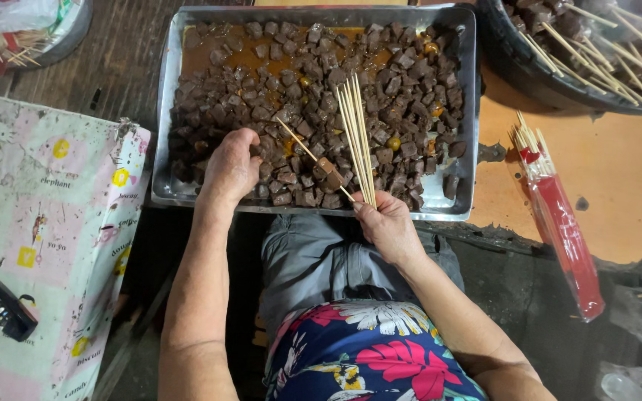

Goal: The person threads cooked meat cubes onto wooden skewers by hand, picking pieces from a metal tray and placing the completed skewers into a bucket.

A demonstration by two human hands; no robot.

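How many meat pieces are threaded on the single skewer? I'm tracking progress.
2, side by side on the angled skewer near the right hand, above the tray; more may be hidden.

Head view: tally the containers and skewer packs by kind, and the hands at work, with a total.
Metal tray of meat cubes: 1
Dark bowl of finished skewers: 1
Grey bowl at upper left: 1
Red skewer pack: 1
Hands: 2, left hand in the cubes, right hand holding bamboo skewers
Total: 6

Probably a street-food prep spot; a steel tray (165, 111) of meat cubes (299, 89) beside bamboo skewers (356, 141).
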